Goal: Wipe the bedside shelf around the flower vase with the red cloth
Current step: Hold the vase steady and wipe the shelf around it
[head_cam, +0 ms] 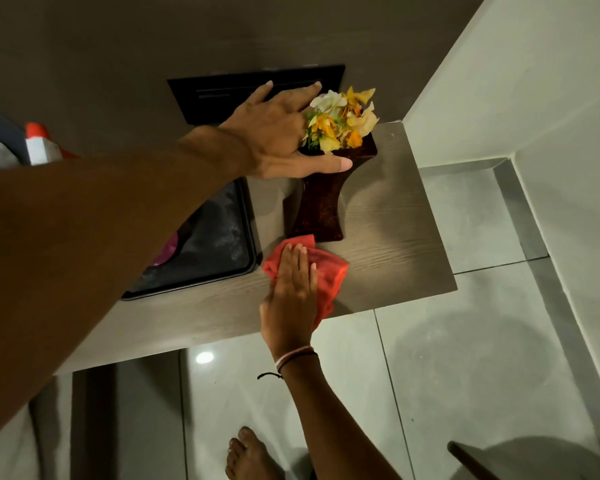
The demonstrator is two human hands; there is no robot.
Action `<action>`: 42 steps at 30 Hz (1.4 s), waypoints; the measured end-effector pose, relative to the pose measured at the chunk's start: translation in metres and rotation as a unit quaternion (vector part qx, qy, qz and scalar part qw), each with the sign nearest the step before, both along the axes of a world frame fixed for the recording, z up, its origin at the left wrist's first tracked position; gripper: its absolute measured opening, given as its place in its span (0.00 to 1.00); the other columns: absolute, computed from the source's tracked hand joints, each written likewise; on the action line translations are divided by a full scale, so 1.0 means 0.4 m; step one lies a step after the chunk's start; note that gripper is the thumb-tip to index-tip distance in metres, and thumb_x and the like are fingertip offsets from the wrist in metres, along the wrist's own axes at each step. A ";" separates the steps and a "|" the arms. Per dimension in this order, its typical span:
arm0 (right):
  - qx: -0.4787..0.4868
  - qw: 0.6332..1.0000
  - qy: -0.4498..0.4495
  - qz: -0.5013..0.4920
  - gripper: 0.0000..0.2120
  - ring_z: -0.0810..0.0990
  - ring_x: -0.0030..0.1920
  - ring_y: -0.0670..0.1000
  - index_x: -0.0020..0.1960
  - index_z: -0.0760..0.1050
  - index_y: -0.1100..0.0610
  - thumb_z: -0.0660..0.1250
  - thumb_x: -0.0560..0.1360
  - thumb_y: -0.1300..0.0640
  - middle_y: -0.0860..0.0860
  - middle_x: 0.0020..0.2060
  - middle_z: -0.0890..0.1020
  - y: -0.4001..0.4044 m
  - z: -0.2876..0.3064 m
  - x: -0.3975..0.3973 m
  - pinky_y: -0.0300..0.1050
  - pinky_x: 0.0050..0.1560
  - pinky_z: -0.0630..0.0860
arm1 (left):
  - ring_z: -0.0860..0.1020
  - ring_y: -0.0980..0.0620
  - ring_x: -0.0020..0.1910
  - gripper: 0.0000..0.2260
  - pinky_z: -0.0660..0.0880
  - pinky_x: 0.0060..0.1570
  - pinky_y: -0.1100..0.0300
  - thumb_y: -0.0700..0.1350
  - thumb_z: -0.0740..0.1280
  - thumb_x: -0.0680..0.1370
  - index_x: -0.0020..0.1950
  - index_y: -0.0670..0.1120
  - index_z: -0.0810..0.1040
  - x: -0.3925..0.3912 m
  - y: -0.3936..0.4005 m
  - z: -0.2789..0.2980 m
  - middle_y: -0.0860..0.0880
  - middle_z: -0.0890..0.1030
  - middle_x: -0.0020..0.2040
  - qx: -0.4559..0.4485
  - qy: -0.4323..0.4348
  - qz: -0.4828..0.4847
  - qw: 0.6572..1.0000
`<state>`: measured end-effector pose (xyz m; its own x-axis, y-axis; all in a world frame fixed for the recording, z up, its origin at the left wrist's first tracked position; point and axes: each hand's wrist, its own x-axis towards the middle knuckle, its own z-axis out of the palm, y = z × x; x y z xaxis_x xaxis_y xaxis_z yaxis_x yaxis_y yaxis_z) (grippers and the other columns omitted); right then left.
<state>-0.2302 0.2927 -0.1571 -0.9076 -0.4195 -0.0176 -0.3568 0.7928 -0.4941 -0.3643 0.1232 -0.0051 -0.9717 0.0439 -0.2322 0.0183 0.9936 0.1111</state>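
Note:
A dark red-brown flower vase [321,206] with yellow, orange and white flowers [340,119] stands upright on the grey wood-grain bedside shelf [395,237]. My left hand [274,133] reaches in from the left and grips the vase's top, thumb across its front rim and fingers spread behind the flowers. The red cloth [329,271] lies on the shelf just in front of the vase's base, touching it. My right hand [291,289] presses flat on the cloth near the shelf's front edge.
A black tray [215,244] sits on the shelf left of the vase. A black panel [222,95] is set in the wall behind. A white wall borders the shelf on the right. Below are glossy floor tiles [465,358] and my bare foot [246,455].

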 end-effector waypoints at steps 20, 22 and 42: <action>-0.425 0.739 -0.395 -0.343 0.23 0.78 0.65 0.58 0.75 0.68 0.51 0.64 0.81 0.50 0.56 0.67 0.78 0.228 0.049 -0.168 0.62 0.70 0.73 | 0.64 0.43 0.79 0.56 0.55 0.81 0.45 0.80 0.46 0.69 0.84 0.41 0.48 0.013 0.044 -0.036 0.42 0.61 0.83 -0.051 0.074 0.000 0.996; -0.431 0.728 -0.405 -0.346 0.21 0.80 0.60 0.55 0.72 0.71 0.51 0.65 0.81 0.49 0.55 0.65 0.79 0.232 0.046 -0.179 0.60 0.67 0.75 | 0.62 0.43 0.80 0.57 0.55 0.81 0.44 0.80 0.44 0.68 0.84 0.41 0.47 0.013 0.049 -0.041 0.41 0.59 0.83 -0.045 0.064 0.009 0.997; -0.353 0.758 -0.543 -0.082 0.18 0.83 0.41 0.50 0.59 0.78 0.61 0.67 0.72 0.76 0.53 0.41 0.85 -0.061 0.165 -0.212 0.39 0.39 0.83 | 0.79 0.42 0.66 0.31 0.76 0.69 0.44 0.36 0.76 0.74 0.74 0.43 0.70 0.416 0.086 -0.182 0.41 0.79 0.68 0.515 0.127 0.575 0.623</action>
<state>-0.3150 0.2683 -0.0912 -0.5599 -0.5558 -0.6145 0.6378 0.1842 -0.7478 -0.1978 0.1577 -0.0777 -0.4983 -0.7166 -0.4881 -0.4917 -0.2301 0.8398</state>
